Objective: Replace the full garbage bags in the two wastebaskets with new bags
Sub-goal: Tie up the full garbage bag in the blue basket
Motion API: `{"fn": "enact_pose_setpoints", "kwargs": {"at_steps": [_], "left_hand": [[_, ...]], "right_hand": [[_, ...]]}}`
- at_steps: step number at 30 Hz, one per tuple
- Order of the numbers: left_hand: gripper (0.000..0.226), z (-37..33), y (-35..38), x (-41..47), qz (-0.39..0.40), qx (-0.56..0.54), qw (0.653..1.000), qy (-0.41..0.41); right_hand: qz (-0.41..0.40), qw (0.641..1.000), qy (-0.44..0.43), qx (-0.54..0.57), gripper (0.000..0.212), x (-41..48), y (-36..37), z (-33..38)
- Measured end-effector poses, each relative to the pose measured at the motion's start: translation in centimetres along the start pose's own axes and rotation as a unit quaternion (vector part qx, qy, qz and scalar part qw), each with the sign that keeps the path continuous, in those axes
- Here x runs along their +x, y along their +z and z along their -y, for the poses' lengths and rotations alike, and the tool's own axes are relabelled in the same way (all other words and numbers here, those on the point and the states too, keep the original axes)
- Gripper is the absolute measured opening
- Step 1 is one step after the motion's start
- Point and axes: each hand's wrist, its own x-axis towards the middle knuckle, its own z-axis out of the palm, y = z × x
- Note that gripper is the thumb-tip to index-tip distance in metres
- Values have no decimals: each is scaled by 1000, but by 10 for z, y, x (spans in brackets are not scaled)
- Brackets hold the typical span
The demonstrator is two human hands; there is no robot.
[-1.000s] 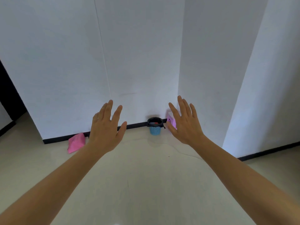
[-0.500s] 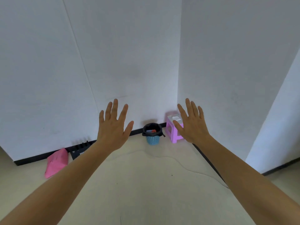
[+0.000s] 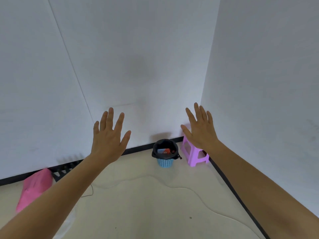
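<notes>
A small blue wastebasket (image 3: 165, 162) stands on the floor against the far wall, near the corner. A black garbage bag (image 3: 164, 147) lines it, folded over the rim, with blue and red rubbish inside. My left hand (image 3: 108, 138) is raised in front of me, fingers spread, well short and left of the basket. My right hand (image 3: 199, 129) is raised the same way, up and right of the basket, and covers the top of a stool. Both hands hold nothing. Only one wastebasket is in view.
A purple plastic stool (image 3: 195, 154) stands in the corner, right of the basket. A pink object (image 3: 35, 186) and a black toothed rack (image 3: 66, 167) lie at the left wall base. A thin cable (image 3: 181, 188) snakes across the beige floor.
The view has moved closer to the corner; the basket and stool look larger and lower in the frame. Both hands stay raised and spread, holding nothing.
</notes>
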Motion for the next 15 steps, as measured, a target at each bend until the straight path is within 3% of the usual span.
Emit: {"fn": "enact_pose_setpoints", "kwargs": {"at_steps": [10, 15], "left_hand": [[74, -25, 142, 269, 101, -39, 988, 108], [73, -58, 241, 358, 143, -39, 983, 108]], "right_hand": [[66, 996, 42, -45, 70, 176, 116, -86], [117, 989, 82, -32, 71, 255, 209, -151]]}}
